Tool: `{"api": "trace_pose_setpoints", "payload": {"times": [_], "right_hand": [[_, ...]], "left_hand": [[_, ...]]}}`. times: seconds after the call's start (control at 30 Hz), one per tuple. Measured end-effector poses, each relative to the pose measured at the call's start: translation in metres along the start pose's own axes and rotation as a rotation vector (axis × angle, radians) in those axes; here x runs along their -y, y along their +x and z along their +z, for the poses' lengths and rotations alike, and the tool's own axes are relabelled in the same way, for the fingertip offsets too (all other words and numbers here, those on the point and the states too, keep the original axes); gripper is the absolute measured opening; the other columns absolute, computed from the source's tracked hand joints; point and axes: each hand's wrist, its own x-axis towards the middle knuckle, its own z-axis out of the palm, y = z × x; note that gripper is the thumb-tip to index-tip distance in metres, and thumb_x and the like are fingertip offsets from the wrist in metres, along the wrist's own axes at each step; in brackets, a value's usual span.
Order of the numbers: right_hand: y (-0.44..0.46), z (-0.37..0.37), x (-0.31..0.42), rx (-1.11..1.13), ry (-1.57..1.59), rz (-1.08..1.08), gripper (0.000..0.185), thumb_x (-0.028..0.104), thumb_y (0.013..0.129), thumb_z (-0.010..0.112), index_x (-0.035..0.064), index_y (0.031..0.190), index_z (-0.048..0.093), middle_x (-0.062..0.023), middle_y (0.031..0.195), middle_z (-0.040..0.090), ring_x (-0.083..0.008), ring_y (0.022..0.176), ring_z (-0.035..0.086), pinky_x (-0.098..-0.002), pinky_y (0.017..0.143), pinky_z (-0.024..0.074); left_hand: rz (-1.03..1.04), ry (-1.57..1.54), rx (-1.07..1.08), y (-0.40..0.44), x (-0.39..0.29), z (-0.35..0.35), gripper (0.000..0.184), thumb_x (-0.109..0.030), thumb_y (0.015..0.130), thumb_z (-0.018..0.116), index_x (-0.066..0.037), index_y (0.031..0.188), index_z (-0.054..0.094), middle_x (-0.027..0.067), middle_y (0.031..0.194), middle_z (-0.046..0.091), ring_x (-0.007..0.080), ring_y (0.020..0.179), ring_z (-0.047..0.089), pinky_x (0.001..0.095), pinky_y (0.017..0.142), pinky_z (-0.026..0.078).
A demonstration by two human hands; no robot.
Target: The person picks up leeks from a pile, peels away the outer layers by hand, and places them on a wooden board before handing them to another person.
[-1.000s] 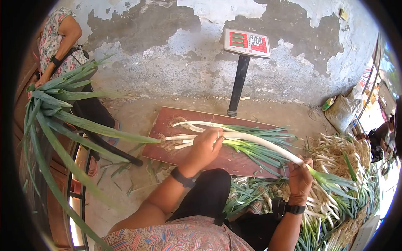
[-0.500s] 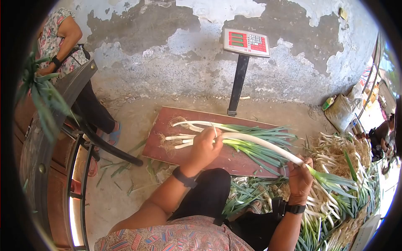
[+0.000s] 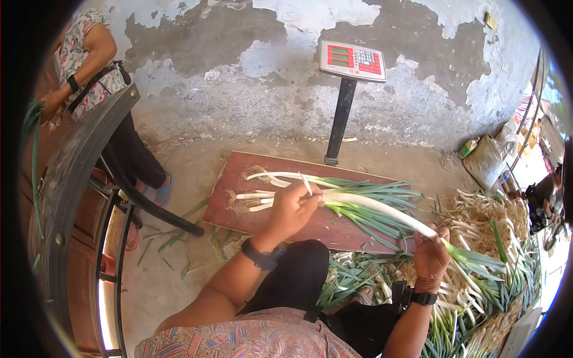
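Observation:
A long leek [image 3: 382, 207], white with green leaves, stretches between my hands above the board. My left hand [image 3: 293, 210] pinches its root end. A thin pale pointed piece [image 3: 305, 182] sticks up from those fingers; whether it is a blade or a peel strip I cannot tell. My right hand [image 3: 432, 255] is wrapped round the leek where white turns green. Beneath, several leeks [image 3: 262, 198] lie on the reddish-brown board [image 3: 230, 179], roots to the left and leaves to the right.
Behind the board stands a scale display [image 3: 353, 61] on a black post. A large heap of leeks [image 3: 471, 286] fills the right side, with a sack [image 3: 486, 158] beyond. At left, a co-worker [image 3: 89, 65] stands behind a dark-framed rack [image 3: 89, 137], greens in hand.
My hands and the leek have shifted slightly right, and the thin pale piece now leans left. The co-worker's greens have moved down and left, mostly out of sight.

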Motion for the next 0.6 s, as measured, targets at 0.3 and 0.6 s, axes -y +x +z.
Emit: {"api": "trace_pose_setpoints", "payload": {"times": [0.3,0.6], "right_hand": [[0.000,-0.002,0.000,0.042,-0.040,-0.006,0.019,0.003,0.076,0.057,0.0076,0.087,0.042,-0.0119,0.091,0.050,-0.0244,0.088,0.053,-0.0375,0.077,0.0472],[0.000,-0.003,0.001,0.083,-0.004,0.007,0.019,0.003,0.076,0.057,0.0071,0.087,0.042,-0.0124,0.093,0.051,-0.0239,0.090,0.053,-0.0381,0.081,0.0472]], "left_hand": [[0.023,0.202,0.052,-0.004,0.000,-0.009,0.007,-0.001,0.080,0.051,0.003,0.085,0.054,0.0084,0.078,0.059,0.0142,0.069,0.061,0.0245,0.062,0.048],[-0.102,0.030,0.072,-0.007,-0.014,-0.012,0.006,-0.003,0.080,0.052,0.001,0.083,0.053,0.0048,0.076,0.057,0.0103,0.069,0.058,0.0238,0.062,0.046]]}}
